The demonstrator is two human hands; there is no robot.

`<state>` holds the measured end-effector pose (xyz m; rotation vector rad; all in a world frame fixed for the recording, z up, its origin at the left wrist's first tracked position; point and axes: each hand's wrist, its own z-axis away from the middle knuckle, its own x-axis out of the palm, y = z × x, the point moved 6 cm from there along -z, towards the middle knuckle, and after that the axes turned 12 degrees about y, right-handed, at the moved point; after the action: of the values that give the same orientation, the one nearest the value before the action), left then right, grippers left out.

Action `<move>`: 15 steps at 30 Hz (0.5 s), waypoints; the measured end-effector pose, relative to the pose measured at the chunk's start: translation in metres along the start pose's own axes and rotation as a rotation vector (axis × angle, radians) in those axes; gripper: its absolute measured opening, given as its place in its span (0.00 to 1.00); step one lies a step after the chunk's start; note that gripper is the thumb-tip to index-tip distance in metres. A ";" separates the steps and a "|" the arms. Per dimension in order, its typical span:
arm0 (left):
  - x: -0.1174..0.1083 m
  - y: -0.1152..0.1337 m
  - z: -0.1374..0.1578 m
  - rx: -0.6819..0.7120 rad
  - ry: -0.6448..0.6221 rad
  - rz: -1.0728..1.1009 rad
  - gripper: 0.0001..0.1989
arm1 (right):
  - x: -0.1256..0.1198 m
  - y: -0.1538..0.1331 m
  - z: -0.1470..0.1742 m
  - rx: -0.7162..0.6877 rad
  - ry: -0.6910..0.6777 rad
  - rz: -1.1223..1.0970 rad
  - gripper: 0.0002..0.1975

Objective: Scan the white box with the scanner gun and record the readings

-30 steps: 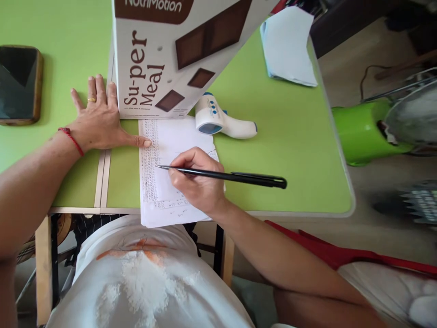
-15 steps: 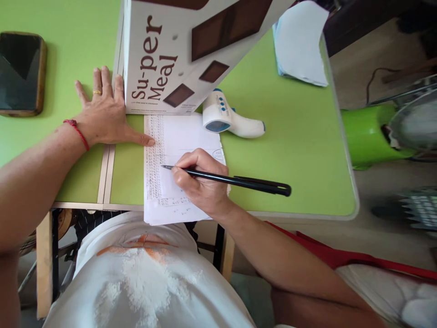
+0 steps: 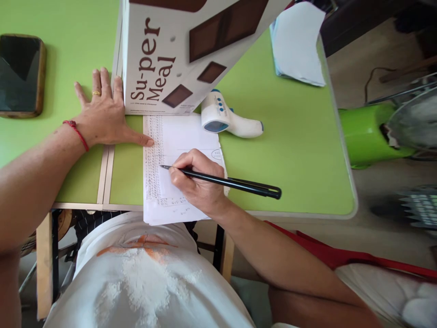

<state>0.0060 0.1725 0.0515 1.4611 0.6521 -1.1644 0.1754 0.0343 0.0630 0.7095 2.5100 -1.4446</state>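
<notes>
My right hand (image 3: pixel 200 182) is closed around a black pen (image 3: pixel 235 183), its tip at the written columns on a white sheet of paper (image 3: pixel 184 136). Small handwriting fills the sheet's left side, with a few lines lower down. My left hand (image 3: pixel 104 114) lies flat with fingers spread on the green table, and its thumb rests on the sheet's left edge. A white box (image 3: pixel 184 45) lettered "Su-per Meal" stands beside the left fingers, at the top end of the sheet. Right of the box lies a white infrared thermometer (image 3: pixel 228 116), by the sheet's upper right corner.
A phone (image 3: pixel 20 75) in a brown case lies at the far left of the green table (image 3: pixel 283 173). A stack of papers (image 3: pixel 298 43) sits at the upper right. Beyond the table's right edge, a green bin (image 3: pixel 367 136) stands on the floor.
The pen's rear end has tipped slightly downward and left in my right hand, while its point remains at the written columns. My left hand stays in place.
</notes>
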 end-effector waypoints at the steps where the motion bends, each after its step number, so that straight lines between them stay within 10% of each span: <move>1: 0.000 0.000 0.000 0.005 0.005 0.005 0.86 | 0.000 0.000 0.000 0.002 0.003 0.005 0.10; 15: -0.001 0.001 0.000 0.017 0.015 0.011 0.85 | -0.002 0.001 0.000 0.025 0.025 0.041 0.10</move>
<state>0.0062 0.1722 0.0530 1.4876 0.6448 -1.1537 0.1775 0.0343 0.0632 0.7833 2.4856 -1.4644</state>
